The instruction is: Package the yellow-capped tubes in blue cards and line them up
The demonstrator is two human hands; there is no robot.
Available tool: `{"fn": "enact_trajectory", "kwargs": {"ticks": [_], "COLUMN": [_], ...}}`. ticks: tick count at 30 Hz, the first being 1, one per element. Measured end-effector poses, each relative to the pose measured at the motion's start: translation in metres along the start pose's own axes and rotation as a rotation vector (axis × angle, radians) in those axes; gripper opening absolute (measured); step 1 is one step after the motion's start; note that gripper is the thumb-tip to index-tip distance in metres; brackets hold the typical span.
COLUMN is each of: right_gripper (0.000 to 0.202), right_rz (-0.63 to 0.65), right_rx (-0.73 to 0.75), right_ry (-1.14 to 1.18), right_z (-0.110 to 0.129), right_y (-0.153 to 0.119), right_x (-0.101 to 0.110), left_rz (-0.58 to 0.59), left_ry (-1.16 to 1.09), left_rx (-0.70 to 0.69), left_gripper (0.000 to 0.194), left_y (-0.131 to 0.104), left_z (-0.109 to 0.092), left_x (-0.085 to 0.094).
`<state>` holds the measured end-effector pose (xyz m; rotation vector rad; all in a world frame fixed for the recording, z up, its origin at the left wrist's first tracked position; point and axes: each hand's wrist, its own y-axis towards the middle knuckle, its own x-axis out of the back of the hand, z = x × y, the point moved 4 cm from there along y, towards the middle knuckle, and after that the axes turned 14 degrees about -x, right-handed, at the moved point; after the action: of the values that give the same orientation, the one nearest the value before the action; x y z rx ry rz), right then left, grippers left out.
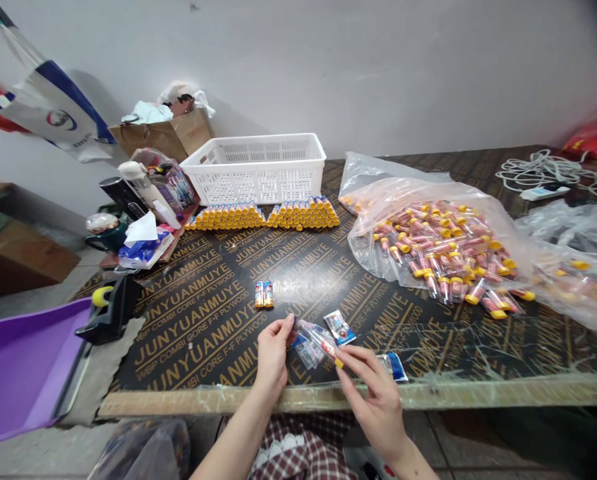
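A slim clear tube with a yellow cap (327,345) slants between my hands above the near edge of the table. My left hand (272,352) pinches its far left end between thumb and fingers. At the capped end, the fingertips of my right hand (373,381) close on the tube. Beneath it lie clear plastic sleeves (309,355), partly covered. A small printed packet (339,327) rests just behind the tube. Another blue packet (396,367) is partly hidden by my right hand. Two blue-and-orange labelled tubes (264,294) lie side by side farther back.
Stacked yellow-ended tubes (303,215) line the front of a white plastic basket (258,177). An opened clear bag (361,243) spills many yellow-capped tubes (443,247) at right. A tape dispenser (111,313) and purple dustpan-like tray (23,373) are at left; coiled cable (543,170) lies back right.
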<state>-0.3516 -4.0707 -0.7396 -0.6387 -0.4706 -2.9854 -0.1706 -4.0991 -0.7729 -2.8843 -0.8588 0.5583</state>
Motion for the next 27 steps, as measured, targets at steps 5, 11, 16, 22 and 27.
{"fn": "enact_trajectory", "kwargs": {"ticks": [5, 11, 16, 22, 27], "right_gripper": [0.041, 0.067, 0.085, 0.086, 0.086], "right_rz": [0.137, 0.143, 0.305, 0.387, 0.367], "right_rx": [-0.021, -0.021, -0.077, -0.126, -0.14], "right_ry": [0.044, -0.013, 0.138, 0.284, 0.365], "right_z": [-0.008, -0.011, -0.009, -0.013, -0.013], "right_y": [0.0, 0.005, 0.01, 0.007, 0.006], "right_x": [-0.007, -0.004, -0.004, -0.006, -0.008], "left_rz": [0.194, 0.406, 0.57, 0.574, 0.565], "left_ry": [-0.118, -0.053, -0.008, 0.031, 0.022], "left_rx": [0.124, 0.247, 0.299, 0.323, 0.325], "left_gripper": [0.039, 0.046, 0.032, 0.036, 0.037], "left_y": [-0.015, -0.031, -0.044, -0.049, -0.05], "left_z": [-0.009, -0.008, -0.009, -0.008, -0.007], "left_x": [-0.019, -0.026, -0.031, -0.032, -0.032]}}
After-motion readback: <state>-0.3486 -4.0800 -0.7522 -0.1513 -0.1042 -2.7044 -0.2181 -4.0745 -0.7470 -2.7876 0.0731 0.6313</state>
